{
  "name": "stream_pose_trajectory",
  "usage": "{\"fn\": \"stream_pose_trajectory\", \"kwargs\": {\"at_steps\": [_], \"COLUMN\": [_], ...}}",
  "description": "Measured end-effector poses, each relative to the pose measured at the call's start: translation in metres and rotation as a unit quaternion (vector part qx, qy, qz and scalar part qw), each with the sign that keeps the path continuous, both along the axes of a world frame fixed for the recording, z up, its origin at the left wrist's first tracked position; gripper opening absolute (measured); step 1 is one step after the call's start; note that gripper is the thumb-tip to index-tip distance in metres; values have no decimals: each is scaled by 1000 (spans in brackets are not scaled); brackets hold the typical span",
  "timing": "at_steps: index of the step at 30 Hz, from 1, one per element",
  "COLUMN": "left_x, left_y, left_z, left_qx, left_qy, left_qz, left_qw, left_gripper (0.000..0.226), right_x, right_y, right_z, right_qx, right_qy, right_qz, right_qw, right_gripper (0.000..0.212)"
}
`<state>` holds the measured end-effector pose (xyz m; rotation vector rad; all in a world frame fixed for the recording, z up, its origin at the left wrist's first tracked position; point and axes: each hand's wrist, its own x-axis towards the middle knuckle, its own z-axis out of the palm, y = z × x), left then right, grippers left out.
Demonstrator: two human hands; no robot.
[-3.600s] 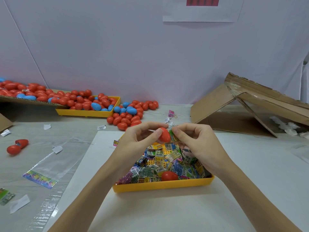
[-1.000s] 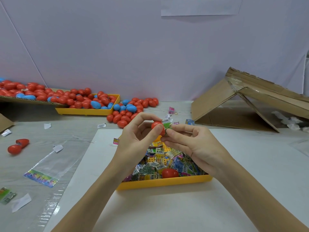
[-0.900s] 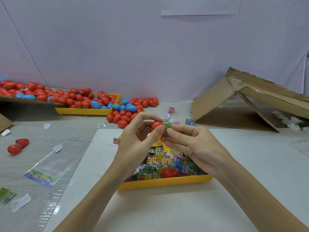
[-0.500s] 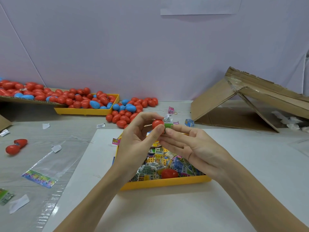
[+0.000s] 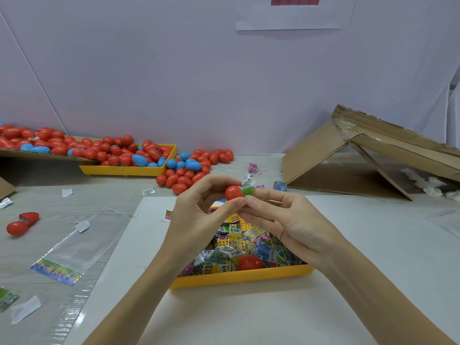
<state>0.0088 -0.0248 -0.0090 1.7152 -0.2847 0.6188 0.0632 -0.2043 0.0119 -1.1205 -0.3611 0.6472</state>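
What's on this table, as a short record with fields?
Left hand: pinches a red egg above the near tray.
Right hand: fingers touch a green packet at the egg; the grip is hidden.
Near tray: yellow, holding printed packets and a loose red egg.
Far tray: yellow, heaped with red and blue eggs, more spilled beside it.
Right side: opened cardboard box.

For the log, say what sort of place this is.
Likely a packing bench for toy eggs: red and blue eggs heaped at the back, a yellow tray of printed packets, the left hand holding a red egg beside a green packet.
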Motion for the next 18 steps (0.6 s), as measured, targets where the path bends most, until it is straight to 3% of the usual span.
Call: {"fn": "stream_pose_trajectory", "kwargs": {"at_steps": [12, 18], "left_x": [2, -1], "left_y": [6, 1], "left_z": [-1, -4], "left_qx": [15, 39], "left_qy": [-49, -72], "left_qz": [-28, 22], "left_qw": [998, 996], "left_gripper": [34, 36], "right_x": [2, 5], "right_y": [-8, -7], "right_z": [7, 4], "right_qx": [-59, -41], "right_qy": [-79, -20], "right_qz": [5, 17], "right_qw": [995, 999], "right_gripper": [18, 22]}}
